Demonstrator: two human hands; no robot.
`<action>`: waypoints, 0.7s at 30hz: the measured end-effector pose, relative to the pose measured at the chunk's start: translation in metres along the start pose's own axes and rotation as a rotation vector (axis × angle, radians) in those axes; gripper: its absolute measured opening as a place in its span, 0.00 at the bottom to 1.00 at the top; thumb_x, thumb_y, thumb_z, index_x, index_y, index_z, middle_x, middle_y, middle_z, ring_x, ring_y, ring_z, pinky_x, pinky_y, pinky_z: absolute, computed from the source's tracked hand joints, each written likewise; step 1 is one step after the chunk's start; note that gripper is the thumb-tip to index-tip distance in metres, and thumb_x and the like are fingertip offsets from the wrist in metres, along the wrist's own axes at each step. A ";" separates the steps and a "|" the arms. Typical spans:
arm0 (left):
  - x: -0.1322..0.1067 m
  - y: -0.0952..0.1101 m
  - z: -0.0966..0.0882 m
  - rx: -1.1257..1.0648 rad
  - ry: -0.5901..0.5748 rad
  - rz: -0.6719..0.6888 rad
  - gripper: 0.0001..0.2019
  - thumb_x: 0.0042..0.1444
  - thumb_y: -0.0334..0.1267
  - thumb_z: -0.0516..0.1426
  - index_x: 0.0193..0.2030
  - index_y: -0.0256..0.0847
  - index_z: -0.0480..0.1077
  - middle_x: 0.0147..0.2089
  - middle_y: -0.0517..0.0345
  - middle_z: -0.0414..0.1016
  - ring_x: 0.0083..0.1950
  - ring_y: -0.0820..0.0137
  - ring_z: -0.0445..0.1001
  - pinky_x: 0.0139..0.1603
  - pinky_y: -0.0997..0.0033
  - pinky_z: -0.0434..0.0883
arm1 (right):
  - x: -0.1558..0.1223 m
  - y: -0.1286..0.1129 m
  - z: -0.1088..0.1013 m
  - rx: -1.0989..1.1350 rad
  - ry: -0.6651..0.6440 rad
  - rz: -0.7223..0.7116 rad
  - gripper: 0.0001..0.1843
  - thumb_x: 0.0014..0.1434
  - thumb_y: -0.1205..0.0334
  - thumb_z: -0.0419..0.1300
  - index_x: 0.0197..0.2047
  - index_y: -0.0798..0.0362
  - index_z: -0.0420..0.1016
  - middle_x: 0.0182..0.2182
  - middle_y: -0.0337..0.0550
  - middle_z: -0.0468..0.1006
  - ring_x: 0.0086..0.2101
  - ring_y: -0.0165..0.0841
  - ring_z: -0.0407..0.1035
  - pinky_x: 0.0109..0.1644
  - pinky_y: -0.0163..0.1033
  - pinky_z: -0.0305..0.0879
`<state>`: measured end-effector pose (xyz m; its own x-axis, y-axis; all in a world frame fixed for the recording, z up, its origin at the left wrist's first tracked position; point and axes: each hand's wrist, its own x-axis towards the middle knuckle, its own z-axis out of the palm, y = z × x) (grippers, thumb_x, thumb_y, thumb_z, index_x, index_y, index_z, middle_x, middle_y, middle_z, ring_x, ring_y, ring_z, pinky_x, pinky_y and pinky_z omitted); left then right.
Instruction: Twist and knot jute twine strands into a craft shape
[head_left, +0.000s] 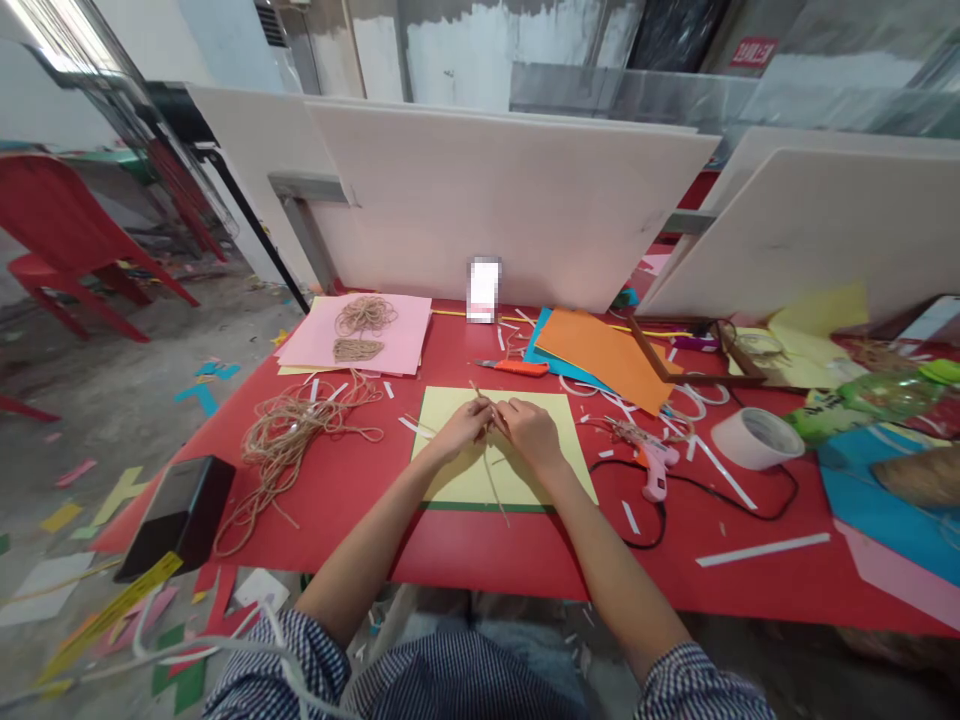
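Both my hands meet over a pale yellow card (487, 460) with a green lower edge, in the middle of the red table (480, 560). My left hand (461, 430) and my right hand (532, 435) pinch short strands of jute twine (489, 470) between their fingers, and the ends stick out above and below. To the left lies a loose tangle of the same twine (289, 450). Two twine coils (365, 316) rest on a pink paper sheet (397, 335). A pink hot glue gun (654, 468) lies right of my right hand, its black cord looping across the table.
Beyond the card lie an orange-handled cutter (517, 367), an orange card (604, 355), a wooden frame (694, 350) and a tape roll (756, 438). White paper strips are scattered about. A black box (180, 515) sits at the left table edge. White boards stand behind.
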<state>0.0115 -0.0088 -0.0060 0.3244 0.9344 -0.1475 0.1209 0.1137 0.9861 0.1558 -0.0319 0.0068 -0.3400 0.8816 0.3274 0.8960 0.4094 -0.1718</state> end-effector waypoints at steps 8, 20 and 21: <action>-0.008 0.008 0.005 0.501 0.231 0.176 0.06 0.61 0.35 0.51 0.40 0.40 0.69 0.25 0.62 0.67 0.28 0.69 0.68 0.33 0.71 0.62 | -0.001 -0.007 0.011 0.505 0.182 0.288 0.18 0.66 0.55 0.51 0.28 0.52 0.72 0.22 0.39 0.71 0.24 0.31 0.61 0.30 0.36 0.51; -0.015 0.010 0.009 0.760 0.323 0.284 0.11 0.62 0.36 0.51 0.49 0.38 0.68 0.32 0.56 0.72 0.33 0.64 0.73 0.37 0.67 0.65 | 0.004 -0.016 0.018 1.122 0.177 0.562 0.21 0.54 0.43 0.57 0.23 0.51 0.67 0.20 0.37 0.66 0.25 0.31 0.59 0.29 0.36 0.56; -0.014 0.011 0.008 0.767 0.324 0.292 0.11 0.62 0.36 0.51 0.49 0.39 0.68 0.32 0.57 0.72 0.35 0.64 0.72 0.38 0.67 0.65 | 0.004 -0.016 0.018 1.132 0.180 0.562 0.21 0.55 0.42 0.57 0.23 0.51 0.66 0.20 0.37 0.66 0.25 0.31 0.59 0.30 0.36 0.56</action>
<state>0.0154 -0.0237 0.0061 0.1734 0.9535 0.2463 0.7090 -0.2945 0.6408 0.1353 -0.0304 -0.0057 0.1280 0.9901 0.0573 0.1303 0.0405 -0.9906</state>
